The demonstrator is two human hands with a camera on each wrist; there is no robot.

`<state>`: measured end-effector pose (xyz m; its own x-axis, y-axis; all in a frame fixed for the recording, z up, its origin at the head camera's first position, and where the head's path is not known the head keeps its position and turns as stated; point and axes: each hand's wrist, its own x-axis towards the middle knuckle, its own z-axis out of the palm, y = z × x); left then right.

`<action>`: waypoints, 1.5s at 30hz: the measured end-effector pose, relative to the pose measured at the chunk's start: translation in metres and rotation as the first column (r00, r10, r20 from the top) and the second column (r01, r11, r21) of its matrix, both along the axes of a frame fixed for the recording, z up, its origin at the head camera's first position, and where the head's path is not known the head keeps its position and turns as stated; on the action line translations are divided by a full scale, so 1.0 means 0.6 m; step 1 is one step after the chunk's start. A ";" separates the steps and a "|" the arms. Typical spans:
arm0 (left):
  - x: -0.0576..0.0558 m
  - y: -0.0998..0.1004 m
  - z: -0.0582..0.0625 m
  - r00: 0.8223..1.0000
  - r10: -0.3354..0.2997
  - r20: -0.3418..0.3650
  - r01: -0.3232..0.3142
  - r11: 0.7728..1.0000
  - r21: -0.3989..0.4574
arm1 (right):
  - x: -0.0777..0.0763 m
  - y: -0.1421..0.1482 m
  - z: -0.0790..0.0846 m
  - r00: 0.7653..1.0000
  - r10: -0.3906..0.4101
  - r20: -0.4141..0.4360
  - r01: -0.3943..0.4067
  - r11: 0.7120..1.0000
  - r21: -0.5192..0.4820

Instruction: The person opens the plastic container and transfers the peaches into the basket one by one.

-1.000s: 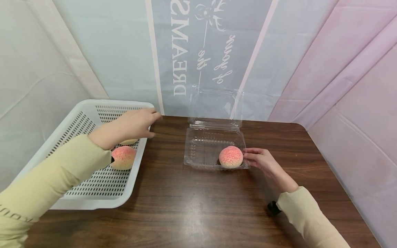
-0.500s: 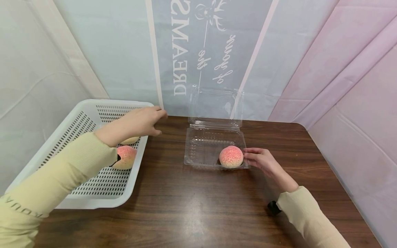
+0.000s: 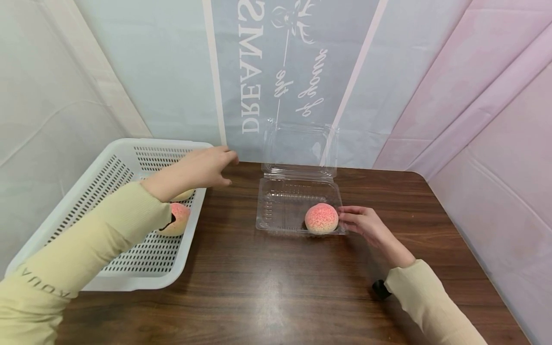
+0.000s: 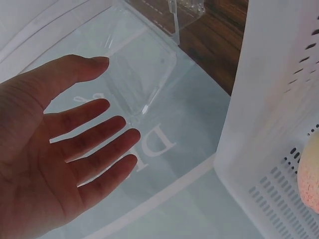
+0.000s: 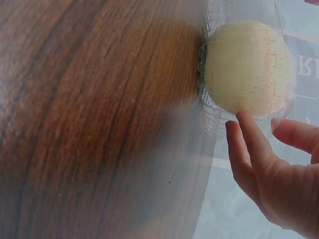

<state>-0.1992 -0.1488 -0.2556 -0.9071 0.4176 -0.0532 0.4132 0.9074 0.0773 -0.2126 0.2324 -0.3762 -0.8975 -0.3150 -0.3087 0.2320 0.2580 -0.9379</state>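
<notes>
My left hand is held out past the right rim of the white basket, fingers spread and nothing in them; the left wrist view shows its bare palm. A clear plastic clamshell box stands on the table with its lid raised against the backdrop. One pink and cream peach sits in the box's front right corner. Beside that corner, my right hand touches the box's right side with nearly straight fingertips, close to the peach. Another peach lies in the basket, partly hidden by the left sleeve.
A pale yellow fruit shows in the basket behind the left wrist. The brown wooden table ends at a printed cloth backdrop behind and a pinkish cloth on the right.
My left hand has drifted right, away from the basket and towards the box, still with nothing in it. The right hand, the box and the peach in it have stayed put.
</notes>
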 end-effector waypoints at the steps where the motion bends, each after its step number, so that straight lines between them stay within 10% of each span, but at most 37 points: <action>1: -0.001 0.002 0.000 1.000 0.002 0.003 -0.002 1.000 0.002 | 0.000 0.000 0.000 1.000 0.001 -0.002 -0.001 1.000 -0.001; 45: -0.025 0.054 -0.014 0.998 -0.034 0.049 0.030 0.997 0.071 | 0.001 0.000 -0.003 1.000 0.003 -0.014 -0.003 1.000 0.013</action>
<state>-0.2140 -0.1165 -0.2642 -0.8900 0.4508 -0.0682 0.4360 0.8853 0.1617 -0.2119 0.2327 -0.3779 -0.9008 -0.3139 -0.2999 0.2177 0.2712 -0.9376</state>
